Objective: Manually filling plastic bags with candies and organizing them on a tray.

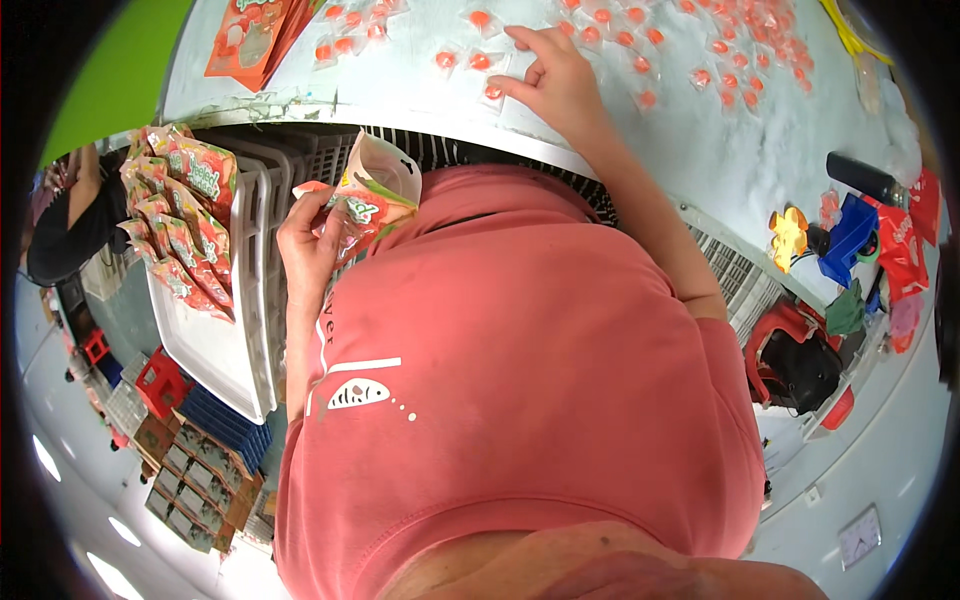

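Observation:
My left hand grips a red and cream printed pouch in front of my torso, just below the table's near edge. The pouch's mouth gapes toward the table; its contents are hidden. Over the white table, my right hand reaches out with thumb and forefinger apart. Its thumb tip rests at a wrapped candy, a small orange-red ball in clear film. Other wrapped candies lie just left of the fingers, and more are scattered beyond the hand.
Flat printed pouches overlap at the table's upper left. Filled pouches stand in rows in a white crate to my left. A denser spread of candies covers the far right. A blue object and red packets lie on the right.

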A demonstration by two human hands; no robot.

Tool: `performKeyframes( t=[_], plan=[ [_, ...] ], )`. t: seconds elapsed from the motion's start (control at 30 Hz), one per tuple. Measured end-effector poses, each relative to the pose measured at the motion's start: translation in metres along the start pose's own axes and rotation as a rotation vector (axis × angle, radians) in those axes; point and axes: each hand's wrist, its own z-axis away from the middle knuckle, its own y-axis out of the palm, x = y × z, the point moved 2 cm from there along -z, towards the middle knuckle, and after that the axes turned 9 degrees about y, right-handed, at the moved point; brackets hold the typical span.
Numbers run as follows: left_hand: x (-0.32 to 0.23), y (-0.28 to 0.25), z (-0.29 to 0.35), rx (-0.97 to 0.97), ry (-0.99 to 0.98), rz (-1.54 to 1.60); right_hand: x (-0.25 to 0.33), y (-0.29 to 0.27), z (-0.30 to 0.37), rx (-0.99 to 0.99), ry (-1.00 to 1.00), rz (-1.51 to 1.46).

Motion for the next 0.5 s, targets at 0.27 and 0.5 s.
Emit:
performKeyframes(
  t=[0.27, 0.5],
  plan=[
    [-0.006, 0.002, -0.001, 0.012, -0.108, 0.047, 0.020, 0.016, -0.028, 0.106, -0.086, 0.184],
    [-0.004, 0.001, 0.001, 0.001, 0.029, -0.024, 0.024, 0.037, -0.033, 0.014, -0.107, 0.083]
  ],
)
